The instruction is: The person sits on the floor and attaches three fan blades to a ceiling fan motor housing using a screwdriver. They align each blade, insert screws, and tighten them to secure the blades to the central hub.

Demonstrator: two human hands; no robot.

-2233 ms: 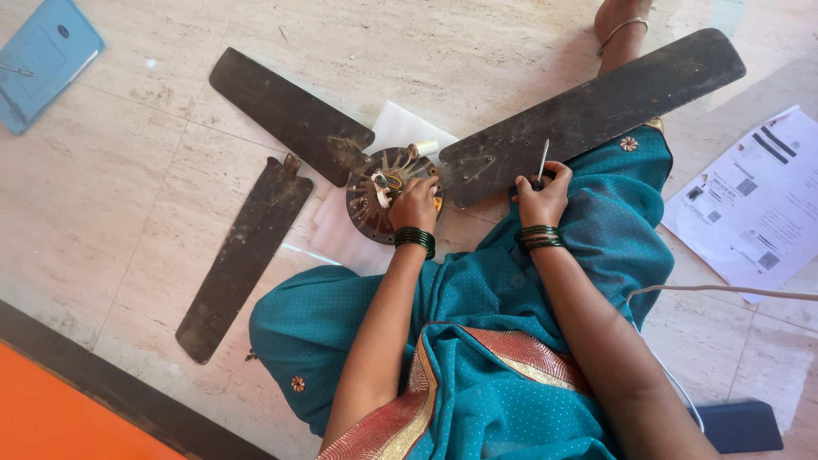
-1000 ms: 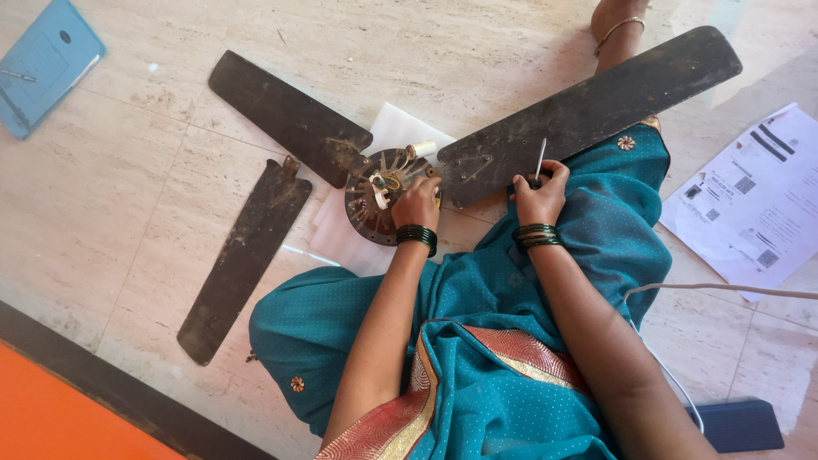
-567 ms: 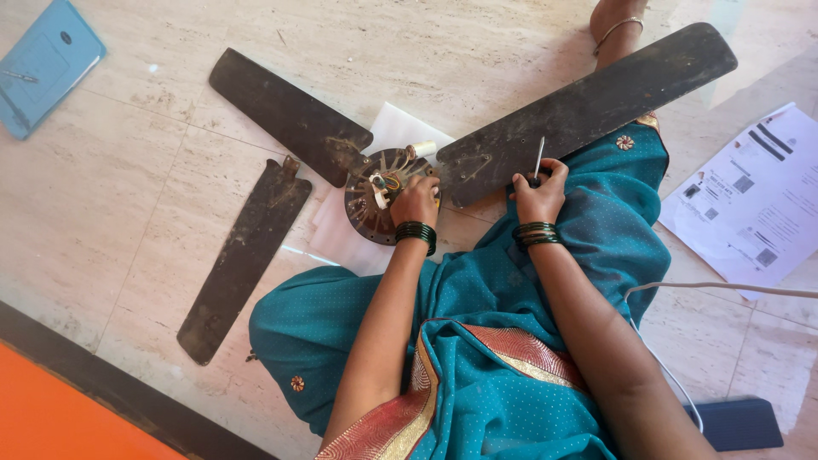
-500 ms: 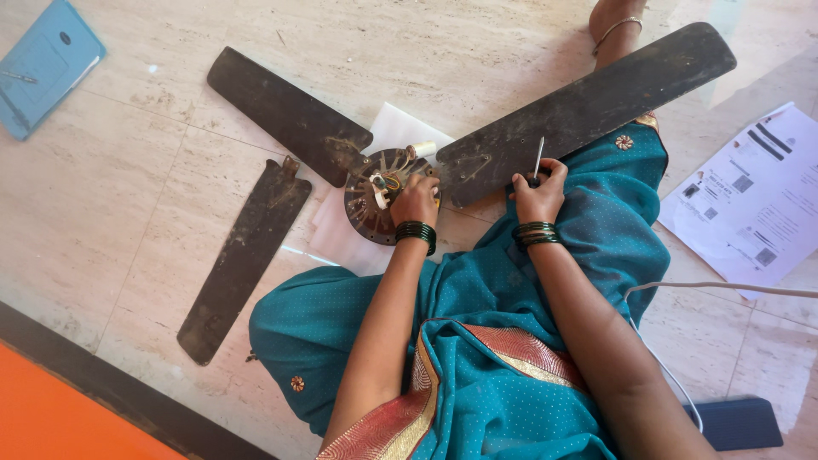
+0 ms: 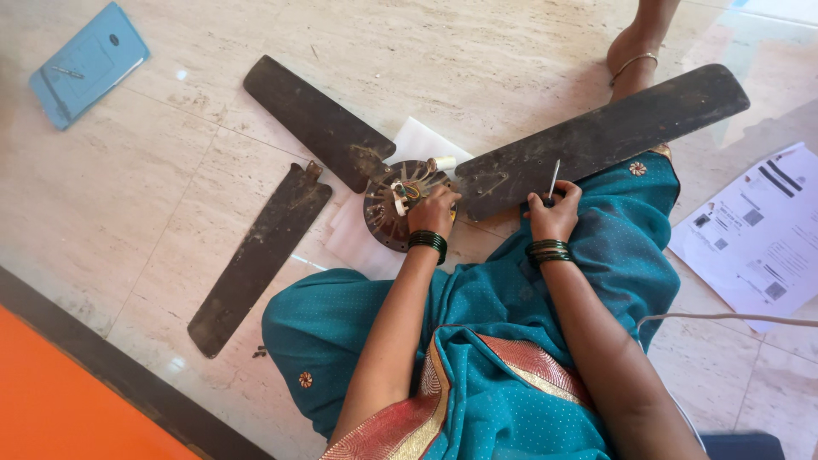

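Head view: the left hand (image 5: 433, 213) rests fingers-down on the round dark metal fan motor hub (image 5: 400, 204), which lies on the pale stone floor (image 5: 170, 196) between dusty brown fan blades (image 5: 324, 128). The right hand (image 5: 554, 213), its grip clamped around a slim metal-shafted screwdriver (image 5: 554, 181), sits against the long blade (image 5: 596, 140). Whether the left grip closes on anything cannot be told.

loose blade (image 5: 260, 255) left of motor hub (image 5: 400, 204)

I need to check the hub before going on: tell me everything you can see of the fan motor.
The fan motor is a round, dark, rusty-looking metal hub lying flat on white paper on the floor, open side up, showing coloured wires and a white part at its rim. Two dark blades reach it; a third lies apart. The left hand rests on its right edge.
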